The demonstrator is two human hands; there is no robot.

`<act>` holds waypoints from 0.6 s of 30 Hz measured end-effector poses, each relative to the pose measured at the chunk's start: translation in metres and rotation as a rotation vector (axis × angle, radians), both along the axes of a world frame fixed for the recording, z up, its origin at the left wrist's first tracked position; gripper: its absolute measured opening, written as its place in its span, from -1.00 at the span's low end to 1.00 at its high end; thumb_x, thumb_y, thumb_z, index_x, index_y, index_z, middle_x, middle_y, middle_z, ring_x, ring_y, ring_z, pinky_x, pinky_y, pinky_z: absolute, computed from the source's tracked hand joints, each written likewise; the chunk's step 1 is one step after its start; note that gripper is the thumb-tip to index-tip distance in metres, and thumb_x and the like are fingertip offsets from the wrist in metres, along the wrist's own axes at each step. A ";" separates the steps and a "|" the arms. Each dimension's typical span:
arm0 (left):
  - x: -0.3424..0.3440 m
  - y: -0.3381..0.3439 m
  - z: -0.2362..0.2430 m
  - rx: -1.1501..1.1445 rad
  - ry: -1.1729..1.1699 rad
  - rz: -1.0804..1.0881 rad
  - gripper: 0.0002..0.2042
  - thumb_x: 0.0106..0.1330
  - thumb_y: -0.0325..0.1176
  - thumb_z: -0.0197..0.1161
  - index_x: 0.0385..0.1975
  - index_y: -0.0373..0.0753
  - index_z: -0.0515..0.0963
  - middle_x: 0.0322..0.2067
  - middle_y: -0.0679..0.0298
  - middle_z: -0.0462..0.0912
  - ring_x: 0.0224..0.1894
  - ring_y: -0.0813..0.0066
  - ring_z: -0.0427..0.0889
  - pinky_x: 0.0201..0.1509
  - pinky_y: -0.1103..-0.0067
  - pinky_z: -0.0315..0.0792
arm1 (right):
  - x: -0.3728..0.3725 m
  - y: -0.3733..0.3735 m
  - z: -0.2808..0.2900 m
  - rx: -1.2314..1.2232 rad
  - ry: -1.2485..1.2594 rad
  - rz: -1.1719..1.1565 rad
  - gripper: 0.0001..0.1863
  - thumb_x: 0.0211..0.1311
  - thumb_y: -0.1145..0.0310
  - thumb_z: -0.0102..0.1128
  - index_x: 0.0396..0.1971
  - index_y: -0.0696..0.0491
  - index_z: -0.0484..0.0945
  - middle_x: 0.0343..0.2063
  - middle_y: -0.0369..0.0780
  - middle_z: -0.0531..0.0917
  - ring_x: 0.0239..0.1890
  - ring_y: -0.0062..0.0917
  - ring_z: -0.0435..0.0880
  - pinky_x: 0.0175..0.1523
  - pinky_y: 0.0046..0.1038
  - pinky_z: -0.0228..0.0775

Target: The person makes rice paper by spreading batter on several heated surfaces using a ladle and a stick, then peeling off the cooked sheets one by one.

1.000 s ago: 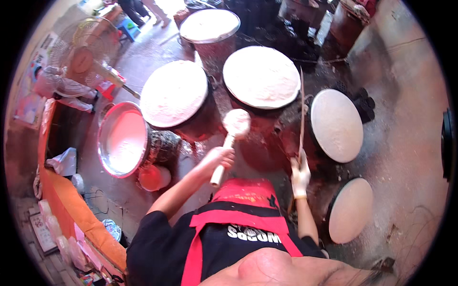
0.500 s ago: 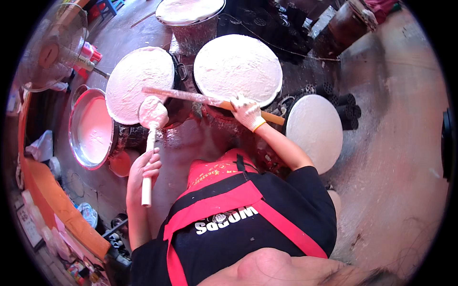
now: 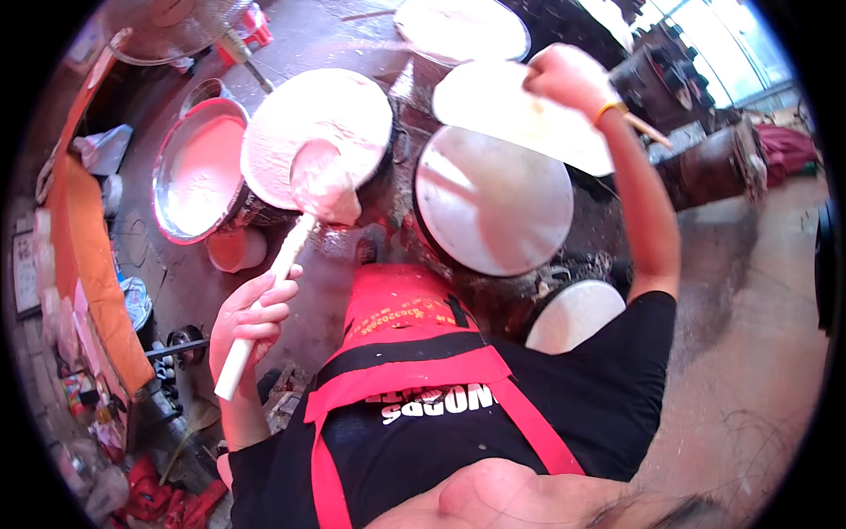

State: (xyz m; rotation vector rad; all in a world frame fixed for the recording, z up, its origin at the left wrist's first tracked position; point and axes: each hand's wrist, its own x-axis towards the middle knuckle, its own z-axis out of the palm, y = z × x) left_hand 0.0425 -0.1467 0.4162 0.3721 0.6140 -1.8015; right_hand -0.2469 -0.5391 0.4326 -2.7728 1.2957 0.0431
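Observation:
My left hand point(image 3: 256, 317) grips the white handle of a ladle point(image 3: 295, 242), whose head is coated with a thick lump of pale batter. It is over the near edge of a round griddle spread with a pale batter layer point(image 3: 313, 106). Up at the right, my blurred right hand point(image 3: 573, 79) is closed, with a yellow band at the wrist. A wooden-handled scraper point(image 3: 649, 132) sticks out past that wrist; its blade is hidden. Below and left of this hand hangs a broad thin white sheet point(image 3: 502, 101), over the far side of a bare round griddle point(image 3: 493, 203).
A red-rimmed basin point(image 3: 159, 194) of pale liquid stands at the left, beside an orange tub point(image 3: 236, 249). Another round surface point(image 3: 577, 317) lies near my right elbow, and one more point(image 3: 463, 26) at the back. A fan point(image 3: 172, 31) stands far left, a rusty drum point(image 3: 714, 167) at right.
My right hand has risen away to the far right, and the white sheet has come off the middle griddle. My left hand has shifted slightly left, its ladle head lower against the left griddle.

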 end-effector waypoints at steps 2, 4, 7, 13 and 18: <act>0.009 -0.025 -0.003 -0.093 -0.365 -0.065 -0.76 0.44 -0.40 -0.17 -0.05 -0.46 0.21 -0.54 0.33 0.18 -0.71 0.76 0.15 -0.82 0.84 0.09 | 0.018 -0.044 0.041 -0.059 -0.028 -0.094 -0.72 -0.11 0.19 0.23 -0.41 0.04 0.68 -0.47 -0.16 0.67 -0.48 -0.37 0.63 -0.27 -0.40 0.47; 0.037 -0.060 -0.028 -0.104 -0.590 -0.183 -0.78 0.43 -0.41 -0.16 -0.08 -0.44 0.22 -0.55 0.33 0.20 -0.73 0.76 0.14 -0.85 0.83 0.07 | 0.038 -0.071 0.092 -0.143 -0.007 -0.296 -0.63 -0.09 0.15 0.24 -0.28 0.05 0.65 -0.38 -0.11 0.68 -0.43 -0.30 0.63 -0.24 -0.41 0.48; 0.074 -0.117 -0.064 0.067 -0.616 -0.245 -0.84 0.40 -0.43 -0.11 -0.16 -0.41 0.26 -0.58 0.35 0.22 -0.72 0.79 0.15 -0.84 0.84 0.07 | 0.016 -0.180 0.081 0.065 -0.522 -0.296 -0.63 0.02 0.10 0.22 -0.24 0.05 0.65 -0.50 -0.29 0.67 -0.52 -0.64 0.61 -0.41 -0.54 0.41; 0.138 -0.193 -0.098 -0.047 -0.725 -0.343 -0.90 0.34 -0.42 0.03 -0.27 -0.27 0.28 -0.58 0.42 0.26 -0.71 0.82 0.16 -0.78 0.86 0.02 | 0.015 -0.265 -0.069 0.309 -1.431 -0.776 -0.72 0.05 0.20 0.35 -0.47 0.09 0.51 -0.69 -0.34 0.37 -0.74 -0.57 0.30 -0.65 -0.47 0.10; 0.182 -0.238 -0.095 -0.071 -0.773 -0.360 -0.90 0.37 -0.38 0.01 -0.27 -0.24 0.28 -0.60 0.44 0.22 -0.72 0.82 0.16 -0.78 0.86 0.04 | 0.073 -0.265 -0.235 0.469 -1.883 -1.200 -0.72 0.13 0.19 0.25 -0.63 -0.05 0.40 -0.81 -0.38 0.25 -0.84 -0.59 0.17 -0.73 -0.49 -0.03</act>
